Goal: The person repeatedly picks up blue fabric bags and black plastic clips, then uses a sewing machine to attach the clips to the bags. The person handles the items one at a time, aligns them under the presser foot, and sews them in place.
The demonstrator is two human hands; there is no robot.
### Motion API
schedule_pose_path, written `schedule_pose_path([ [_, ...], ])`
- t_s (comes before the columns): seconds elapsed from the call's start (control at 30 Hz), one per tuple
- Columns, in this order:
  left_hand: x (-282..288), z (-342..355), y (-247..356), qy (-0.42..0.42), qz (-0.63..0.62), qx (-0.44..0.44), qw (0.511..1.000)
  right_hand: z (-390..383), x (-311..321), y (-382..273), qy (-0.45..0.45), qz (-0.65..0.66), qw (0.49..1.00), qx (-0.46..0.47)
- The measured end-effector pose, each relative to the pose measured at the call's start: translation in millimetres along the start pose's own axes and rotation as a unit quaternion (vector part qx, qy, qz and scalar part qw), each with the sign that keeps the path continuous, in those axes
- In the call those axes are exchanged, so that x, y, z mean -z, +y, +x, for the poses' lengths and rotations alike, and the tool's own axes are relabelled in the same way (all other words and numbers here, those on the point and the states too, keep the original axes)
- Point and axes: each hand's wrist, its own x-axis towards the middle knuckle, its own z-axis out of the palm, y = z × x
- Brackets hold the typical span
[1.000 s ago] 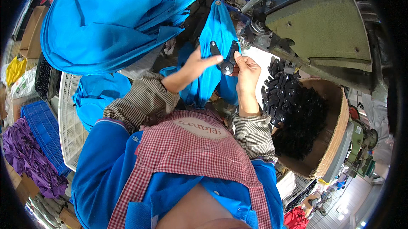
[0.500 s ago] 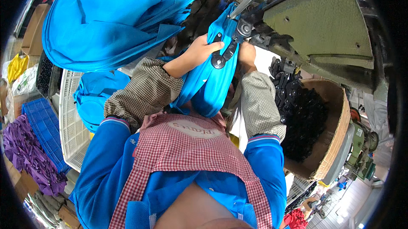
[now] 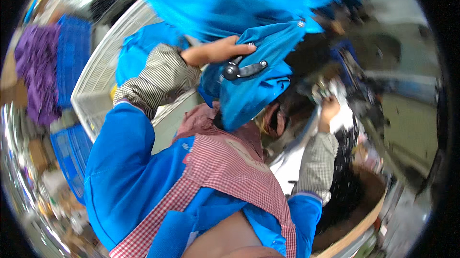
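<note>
My L fingers (image 3: 243,49) are clamped on the blue cloth (image 3: 247,96), approx. mid-view, upper part in front of the big blue heap (image 3: 206,6), w/ the black fitting (image 3: 232,71) on it just below my thumb. My R fingers (image 3: 329,105), by the white surface (image 3: 342,117), are well apart from it; blurred, can't tell if they've got anything. Step in hand's prob. one-handed cloth handling; next move calls for a firm L grip, IMO.
</note>
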Motion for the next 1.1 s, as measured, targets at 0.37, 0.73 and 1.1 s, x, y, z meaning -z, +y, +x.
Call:
schedule_pose_path([
  [0.37,34,-204,-8,0.192,0.608,-0.116,0.762,8,-13,36,-0.028,0.363,0.924,-0.114],
  [0.73,15,-86,-132,0.148,0.523,-0.247,0.802,-7,93,-114,-0.16,0.63,0.738,-0.182],
  [1.1,15,13,-6,0.252,0.697,-0.397,0.542,-33,95,-132,-0.081,0.659,0.73,-0.164],
])
